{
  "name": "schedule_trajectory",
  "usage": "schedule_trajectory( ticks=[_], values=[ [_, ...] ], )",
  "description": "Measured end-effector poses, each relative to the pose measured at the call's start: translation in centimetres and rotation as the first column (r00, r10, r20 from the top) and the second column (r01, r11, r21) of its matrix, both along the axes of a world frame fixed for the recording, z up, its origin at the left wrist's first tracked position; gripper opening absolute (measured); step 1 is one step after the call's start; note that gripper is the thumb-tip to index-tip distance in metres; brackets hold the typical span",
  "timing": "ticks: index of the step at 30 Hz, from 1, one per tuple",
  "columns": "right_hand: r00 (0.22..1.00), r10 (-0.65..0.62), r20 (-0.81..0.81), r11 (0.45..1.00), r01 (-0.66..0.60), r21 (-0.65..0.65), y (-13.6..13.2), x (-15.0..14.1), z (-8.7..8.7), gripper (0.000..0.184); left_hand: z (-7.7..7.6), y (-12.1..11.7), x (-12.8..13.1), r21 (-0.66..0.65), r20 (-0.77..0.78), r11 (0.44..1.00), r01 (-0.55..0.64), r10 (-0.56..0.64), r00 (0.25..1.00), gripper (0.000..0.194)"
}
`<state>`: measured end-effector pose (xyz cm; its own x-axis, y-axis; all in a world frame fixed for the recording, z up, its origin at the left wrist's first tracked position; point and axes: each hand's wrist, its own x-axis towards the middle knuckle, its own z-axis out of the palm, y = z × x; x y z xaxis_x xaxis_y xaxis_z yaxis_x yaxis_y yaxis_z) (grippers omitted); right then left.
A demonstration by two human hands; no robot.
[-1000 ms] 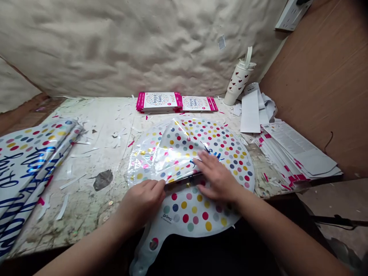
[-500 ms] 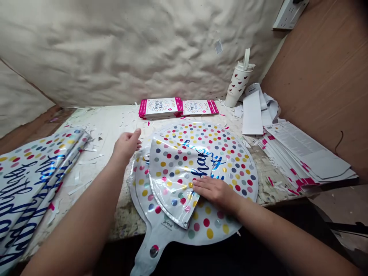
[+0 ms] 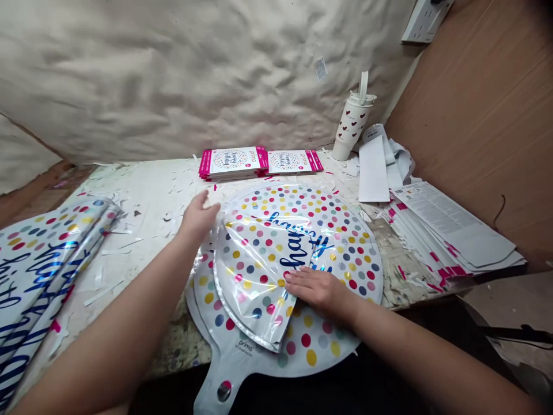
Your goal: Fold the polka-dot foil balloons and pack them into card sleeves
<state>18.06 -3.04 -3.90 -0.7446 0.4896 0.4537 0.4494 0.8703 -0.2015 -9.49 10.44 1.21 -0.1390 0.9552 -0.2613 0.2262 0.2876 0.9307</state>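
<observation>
A round foil balloon (image 3: 341,242), white with multicoloured polka dots, lies flat on the table directly in front of the person, its narrow silver-white tail (image 3: 218,386) pointing toward them. Part of it is folded over into a glossy, curved flap (image 3: 259,271) that carries dots and blue script and covers the balloon's left half.

The right hand (image 3: 317,290) rests open and palm-down, its fingers (image 3: 294,278) lying across the lower right edge of the flap and pressing it against the balloon beneath. The left hand (image 3: 199,218) is raised with its fingers loosely curled, just beside the balloon's upper left rim and grasping nothing; whether it touches the foil is hard to tell.

Further left, a pile of folded polka-dot foil balloons (image 3: 43,271) lies well apart from the left hand on a worn, paint-flecked white table (image 3: 142,196) scattered with paper scraps. Beyond the balloon sit two stacks of white, magenta-edged packaging cards (image 3: 233,163) — side by side near the cream crumpled wall sheet (image 3: 173,75). To the right are a white tumbler with red hearts (image 3: 352,124), loose white paper strips (image 3: 374,170) and a fanned stack of printed white sheets with magenta marks (image 3: 453,230).
</observation>
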Motion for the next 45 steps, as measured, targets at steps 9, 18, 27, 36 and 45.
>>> schedule_trajectory(
  ticks=[9, 18, 27, 36, 45],
  values=[
    [0.999, 0.035, 0.008, 0.999, -0.035, -0.001, -0.2, 0.5, -0.2, 0.027, -2.8, -4.9, 2.9, -0.154, -0.878, 0.447, 0.881, -0.471, 0.086, 0.059],
    [0.992, 0.125, -0.006, 0.98, -0.125, -0.157, 0.9, 1.5, -0.3, 0.028, -1.2, -3.2, 2.7, -0.056, -0.95, 0.602, 0.797, -0.278, 0.143, 0.053],
    [0.993, 0.047, -0.106, 0.997, -0.053, -0.06, -1.0, 3.1, 0.1, 0.028, -4.1, -4.9, 10.3, -0.058, -0.879, 0.26, 0.964, -0.471, 0.074, 0.052],
    [0.98, -0.004, -0.199, 0.987, -0.029, -0.158, -1.5, 3.2, 0.0, 0.024, -3.4, -6.0, 8.8, -0.097, -0.872, 0.324, 0.941, -0.483, 0.076, 0.056],
    [0.99, -0.036, -0.136, 0.839, -0.044, -0.542, -0.4, 3.2, 1.0, 0.021, -3.6, -7.4, 8.7, -0.088, -0.863, 0.345, 0.934, -0.495, 0.102, 0.054]
  ],
)
